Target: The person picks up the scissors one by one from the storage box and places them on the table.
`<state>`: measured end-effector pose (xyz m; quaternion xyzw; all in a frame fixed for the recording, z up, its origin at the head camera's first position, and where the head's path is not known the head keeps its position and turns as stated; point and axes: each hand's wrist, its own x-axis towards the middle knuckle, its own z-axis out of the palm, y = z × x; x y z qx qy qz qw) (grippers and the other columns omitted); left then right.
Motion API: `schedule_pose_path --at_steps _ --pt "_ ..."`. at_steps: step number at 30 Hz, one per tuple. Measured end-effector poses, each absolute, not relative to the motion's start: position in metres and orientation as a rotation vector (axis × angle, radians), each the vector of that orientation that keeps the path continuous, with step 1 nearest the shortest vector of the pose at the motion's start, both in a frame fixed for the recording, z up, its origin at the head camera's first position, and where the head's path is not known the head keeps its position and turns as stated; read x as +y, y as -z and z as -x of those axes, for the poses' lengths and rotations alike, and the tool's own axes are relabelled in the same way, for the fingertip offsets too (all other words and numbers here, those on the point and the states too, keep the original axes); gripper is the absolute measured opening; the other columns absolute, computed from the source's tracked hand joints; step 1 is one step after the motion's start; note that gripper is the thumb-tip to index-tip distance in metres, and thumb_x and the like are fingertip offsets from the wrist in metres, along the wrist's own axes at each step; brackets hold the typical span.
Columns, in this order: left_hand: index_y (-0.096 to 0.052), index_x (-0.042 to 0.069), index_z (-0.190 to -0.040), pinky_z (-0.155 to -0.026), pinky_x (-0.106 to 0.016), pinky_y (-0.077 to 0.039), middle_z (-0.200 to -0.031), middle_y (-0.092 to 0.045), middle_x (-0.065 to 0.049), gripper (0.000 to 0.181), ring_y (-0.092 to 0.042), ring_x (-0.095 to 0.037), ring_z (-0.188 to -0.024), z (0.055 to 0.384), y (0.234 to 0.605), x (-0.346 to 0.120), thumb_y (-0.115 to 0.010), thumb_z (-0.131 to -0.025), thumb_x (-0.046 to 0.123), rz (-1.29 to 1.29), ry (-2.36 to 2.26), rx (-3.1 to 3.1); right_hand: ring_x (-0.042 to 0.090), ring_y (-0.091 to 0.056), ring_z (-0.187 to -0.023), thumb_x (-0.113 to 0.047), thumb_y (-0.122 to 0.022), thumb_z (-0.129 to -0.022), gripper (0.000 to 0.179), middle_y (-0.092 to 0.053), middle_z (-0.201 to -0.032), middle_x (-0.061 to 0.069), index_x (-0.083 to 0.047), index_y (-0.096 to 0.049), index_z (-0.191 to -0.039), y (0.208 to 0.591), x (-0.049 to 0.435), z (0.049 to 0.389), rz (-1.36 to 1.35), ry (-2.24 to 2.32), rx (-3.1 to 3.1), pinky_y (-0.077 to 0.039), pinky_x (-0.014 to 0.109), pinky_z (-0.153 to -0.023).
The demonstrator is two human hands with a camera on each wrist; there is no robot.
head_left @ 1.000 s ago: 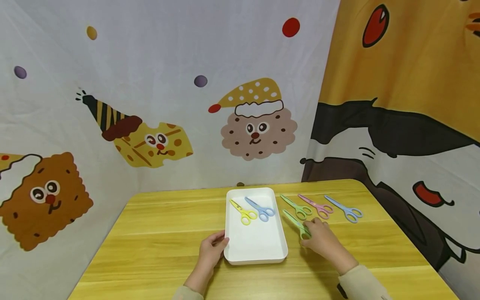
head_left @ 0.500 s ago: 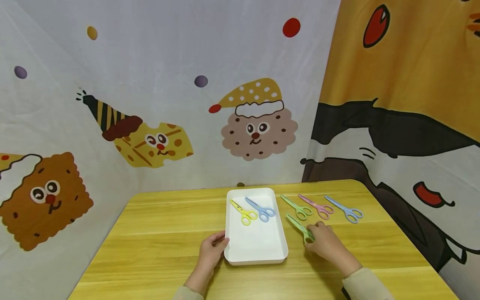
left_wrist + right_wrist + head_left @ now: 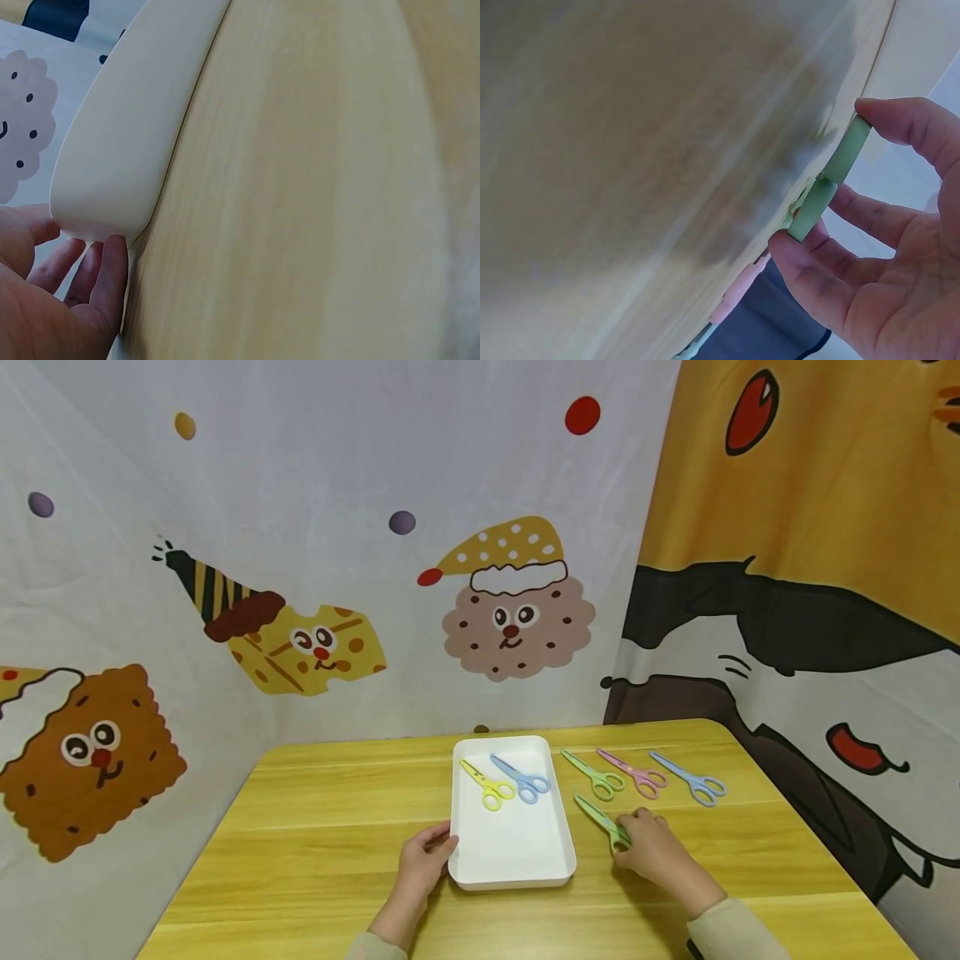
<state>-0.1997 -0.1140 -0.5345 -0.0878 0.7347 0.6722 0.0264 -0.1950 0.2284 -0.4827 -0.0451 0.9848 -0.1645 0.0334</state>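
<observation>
My left hand [image 3: 420,864] holds the left side of a white tray [image 3: 512,853], its thumb at the rim. In the left wrist view, the fingers press against the end of the tray's outer wall [image 3: 131,127]. Yellow scissors [image 3: 480,777] and blue scissors [image 3: 517,777] lie inside the tray's far half. To the right of the tray, my right hand [image 3: 654,847] pinches light green scissors [image 3: 597,815] by the handles, blades pointing away and to the left. The right wrist view shows thumb and fingers on either side of the green handle loops [image 3: 847,154].
Beyond my right hand, another pair of green scissors [image 3: 587,768], pink scissors [image 3: 624,766] and a second pair of blue scissors [image 3: 678,770] lie in a row on the wooden table [image 3: 330,810]. A patterned curtain [image 3: 337,485] hangs behind the table.
My right hand has shifted slightly right and a little nearer with the green scissors, moving them away from the tray's side. The left hand and the tray stay where they were.
</observation>
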Motion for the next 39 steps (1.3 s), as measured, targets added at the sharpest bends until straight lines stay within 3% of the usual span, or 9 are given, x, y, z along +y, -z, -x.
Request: schedule_pose_path --at_steps 9,22,39 --pt "-0.059 -0.005 -0.123 -0.074 -0.027 -0.057 -0.114 -0.062 -0.019 0.039 -0.061 -0.015 -0.092 0.2008 0.5344 -0.114 -0.066 -0.089 0.015 0.283 -2.078 2.257 0.041 -0.052 -0.095 -0.02 -0.079 -0.069 0.056 -0.055 -0.113 0.025 0.001 -0.061 -0.117 0.4851 0.2283 0.1945 0.126 0.489 3.001 -0.049 0.053 -0.076" --pt "-0.056 -0.008 -0.124 -0.076 -0.032 -0.057 -0.115 -0.061 -0.022 0.04 -0.06 -0.015 -0.092 0.203 0.5386 -0.1163 -0.064 -0.09 0.011 0.265 -2.076 2.248 0.034 -0.05 -0.085 -0.02 -0.08 -0.063 0.057 -0.055 -0.104 0.021 0.001 -0.063 -0.113 0.4888 0.2293 0.1972 0.146 0.499 3.01 -0.048 0.046 -0.069" --pt "-0.058 -0.006 -0.123 -0.074 -0.029 -0.057 -0.113 -0.062 -0.019 0.039 -0.061 -0.015 -0.092 0.202 0.5367 -0.1145 -0.065 -0.09 0.013 0.274 -2.089 2.241 0.033 -0.049 -0.083 -0.019 -0.08 -0.062 0.052 -0.055 -0.1 0.019 0.001 -0.063 -0.108 0.4892 0.2288 0.1972 0.13 0.502 3.01 -0.046 0.045 -0.068"
